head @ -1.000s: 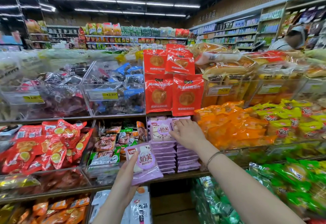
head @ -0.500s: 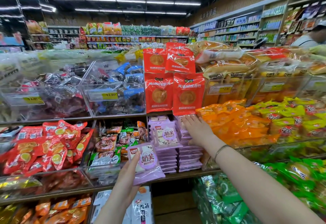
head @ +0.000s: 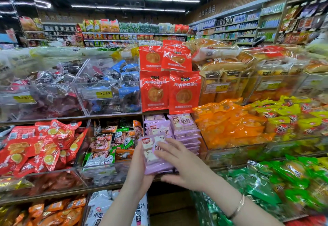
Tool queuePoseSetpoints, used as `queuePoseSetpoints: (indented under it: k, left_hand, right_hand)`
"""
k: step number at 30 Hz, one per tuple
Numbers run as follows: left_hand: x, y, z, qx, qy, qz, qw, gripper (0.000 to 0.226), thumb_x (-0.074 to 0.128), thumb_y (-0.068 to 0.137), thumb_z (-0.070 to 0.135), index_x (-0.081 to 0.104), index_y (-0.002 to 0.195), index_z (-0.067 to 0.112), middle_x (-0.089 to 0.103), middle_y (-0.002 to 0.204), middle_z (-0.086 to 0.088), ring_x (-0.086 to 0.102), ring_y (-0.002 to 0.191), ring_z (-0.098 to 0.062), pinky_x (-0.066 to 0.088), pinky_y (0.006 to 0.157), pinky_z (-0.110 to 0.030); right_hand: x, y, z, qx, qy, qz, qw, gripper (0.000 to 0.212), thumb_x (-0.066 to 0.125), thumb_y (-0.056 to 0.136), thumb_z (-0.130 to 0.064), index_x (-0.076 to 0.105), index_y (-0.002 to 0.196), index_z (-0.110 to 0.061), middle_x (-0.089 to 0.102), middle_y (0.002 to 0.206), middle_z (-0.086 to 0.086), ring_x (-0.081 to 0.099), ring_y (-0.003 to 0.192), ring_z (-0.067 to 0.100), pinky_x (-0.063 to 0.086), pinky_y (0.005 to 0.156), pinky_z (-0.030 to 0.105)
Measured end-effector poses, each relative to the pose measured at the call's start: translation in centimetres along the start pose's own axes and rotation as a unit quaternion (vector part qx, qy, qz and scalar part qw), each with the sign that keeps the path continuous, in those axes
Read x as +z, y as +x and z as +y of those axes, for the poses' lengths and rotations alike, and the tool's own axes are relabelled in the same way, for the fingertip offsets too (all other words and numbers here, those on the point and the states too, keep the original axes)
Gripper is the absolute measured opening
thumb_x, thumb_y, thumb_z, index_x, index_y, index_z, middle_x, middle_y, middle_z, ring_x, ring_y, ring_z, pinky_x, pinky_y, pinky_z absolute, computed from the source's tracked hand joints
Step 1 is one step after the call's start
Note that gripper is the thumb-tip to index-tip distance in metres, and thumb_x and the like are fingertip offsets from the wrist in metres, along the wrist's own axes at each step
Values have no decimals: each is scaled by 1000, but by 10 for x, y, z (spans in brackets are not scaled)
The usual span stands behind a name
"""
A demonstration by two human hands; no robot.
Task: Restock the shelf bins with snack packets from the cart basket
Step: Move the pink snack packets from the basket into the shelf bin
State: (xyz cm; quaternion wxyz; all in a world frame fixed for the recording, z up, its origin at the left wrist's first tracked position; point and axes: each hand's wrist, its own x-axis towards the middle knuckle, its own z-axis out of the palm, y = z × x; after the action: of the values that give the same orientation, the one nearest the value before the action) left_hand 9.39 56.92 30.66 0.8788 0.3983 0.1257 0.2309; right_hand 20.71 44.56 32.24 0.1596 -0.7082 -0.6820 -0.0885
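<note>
Gripping purple packet (head: 154, 165) by its lower edge, left hand (head: 140, 174) clamps it, right hand (head: 186, 165) lies flat on it; probably light, soft, slippery.

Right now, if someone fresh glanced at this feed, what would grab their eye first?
Centre, low: both hands meet on a purple packet, the left hand holding it from behind, the right hand flat across its front. Just behind sit matching purple stacks; above them stand bright red packets, with orange packets heaped to the right.
</note>
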Motion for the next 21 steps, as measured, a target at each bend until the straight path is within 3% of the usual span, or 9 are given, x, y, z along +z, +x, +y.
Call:
queuePoseSetpoints:
  k: [3,5,6,8,10,12,16,18,21]
  left_hand:
    - [5,10,-2,39,90,-5,995,56,26,95,55,56,127,19,67,120,-9,61,115,-24,50,91,-35]
    - [3,17,-2,136,337,26,931,40,24,101,45,61,114,33,68,114,5,59,112,-5,40,96,-19]
    - [-2,23,-2,198,493,50,846,40,23,100,42,60,114,34,64,118,6,54,114,0,33,97,-11]
    - [-16,36,-3,289,708,74,640,46,33,94,40,53,131,22,52,133,3,43,125,-8,26,105,-16]
    - [-25,49,-6,298,786,82,535,48,51,90,44,50,132,21,49,134,6,41,127,-14,28,110,-31]
    - [-26,61,-7,286,784,104,541,37,61,87,43,53,118,24,53,119,7,48,116,-15,37,100,-31]
    - [-23,78,1,283,681,195,647,39,76,77,34,42,89,21,43,86,6,46,80,-14,33,62,-22]
    - [-26,82,1,276,666,211,660,44,78,75,36,43,98,21,47,87,9,46,79,-11,34,59,-21]
    - [-29,85,-1,259,661,204,674,60,73,80,36,42,127,18,56,109,5,53,97,-15,48,75,-30]
  right_hand:
    - [-10,2,12,48,65,50,995,49,48,96,-19,38,142,-30,25,151,-19,8,142,0,15,116,23]
    - [-17,7,21,73,104,100,987,47,48,95,-8,46,138,-27,32,148,-17,17,140,-1,10,116,15]
    - [-19,11,25,83,112,127,982,46,49,94,-5,49,137,-24,36,148,-13,21,140,1,9,114,11]
    - [-20,25,32,101,109,170,974,43,49,94,-3,51,135,-19,41,146,-5,28,138,6,12,112,8]
    - [-17,44,38,115,86,179,973,42,48,95,-4,51,135,-16,40,147,0,31,138,14,18,113,18]
    - [-9,63,42,122,58,163,977,41,47,96,-6,49,136,-15,35,150,4,26,141,19,20,113,27]
    - [7,89,53,95,-54,37,993,46,44,96,-14,41,141,-14,32,152,4,24,141,21,21,118,40]
    - [10,96,58,89,-86,-14,992,51,42,95,-22,34,145,-16,33,151,2,26,140,19,16,118,41]
    - [12,98,62,92,-87,-31,991,59,41,94,-38,27,148,-20,26,155,-1,19,143,17,8,120,43]
